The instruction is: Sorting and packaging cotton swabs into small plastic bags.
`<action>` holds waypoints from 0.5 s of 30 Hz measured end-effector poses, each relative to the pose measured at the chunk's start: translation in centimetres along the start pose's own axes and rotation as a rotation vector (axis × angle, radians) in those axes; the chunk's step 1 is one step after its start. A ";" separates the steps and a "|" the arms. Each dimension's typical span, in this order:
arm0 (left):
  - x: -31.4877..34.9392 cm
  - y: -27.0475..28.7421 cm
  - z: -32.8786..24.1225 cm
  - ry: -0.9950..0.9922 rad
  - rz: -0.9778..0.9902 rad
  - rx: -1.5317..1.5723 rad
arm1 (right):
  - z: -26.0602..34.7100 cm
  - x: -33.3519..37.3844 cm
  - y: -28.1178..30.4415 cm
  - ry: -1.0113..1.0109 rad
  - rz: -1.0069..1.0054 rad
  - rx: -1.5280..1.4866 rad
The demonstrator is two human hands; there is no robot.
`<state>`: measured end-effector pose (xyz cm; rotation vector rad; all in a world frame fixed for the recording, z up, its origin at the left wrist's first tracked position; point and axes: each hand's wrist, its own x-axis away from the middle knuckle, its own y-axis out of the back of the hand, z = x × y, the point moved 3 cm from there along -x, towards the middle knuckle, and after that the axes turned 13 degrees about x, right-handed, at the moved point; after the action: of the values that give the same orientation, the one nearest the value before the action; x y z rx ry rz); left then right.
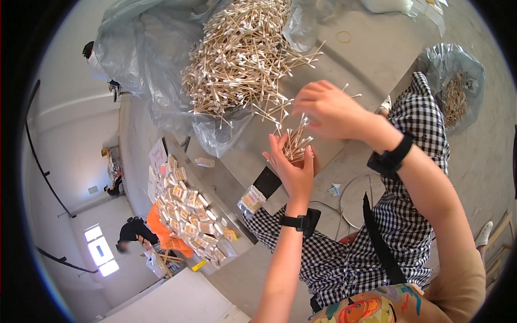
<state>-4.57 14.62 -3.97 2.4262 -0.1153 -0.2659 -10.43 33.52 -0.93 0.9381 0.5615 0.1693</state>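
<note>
A loose bunch of wooden-stick cotton swabs [295, 141] stands upright in my left hand [293, 169], with the fingers and thumb wrapped around it. Just above and to the right is my right hand [331, 110], its fingers bent toward the bunch and blurred by motion. Whether they hold a swab is not clear. A couple of swab tips [353, 92] stick out beyond the back of that hand. Farther off, a large heap of cotton swabs [242, 59] spills from a clear plastic bag [161, 70] onto the grey tabletop [361, 54].
By my left wrist lie a black pad [267, 183] and a small clear packet [252, 199]. Many packed swab packs [188, 202] cover a surface to the left. A bag-lined bin [458, 97] with sticks stands at right. Another person [134, 230] bends over at far left.
</note>
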 end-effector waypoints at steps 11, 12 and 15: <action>2.1 1.0 0.6 -0.128 -0.002 0.001 | -5.1 3.4 2.2 -0.260 -0.019 0.210; 2.0 1.1 0.7 -0.126 -0.005 -0.001 | -5.0 3.4 2.2 -0.258 -0.019 0.207; 1.7 1.6 0.7 -0.142 0.027 -0.006 | -4.6 3.7 2.0 -0.245 0.010 0.195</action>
<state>-3.05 12.72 -3.72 2.3965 -0.2104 -0.4252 -9.55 39.39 -2.83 1.1324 0.3506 0.0071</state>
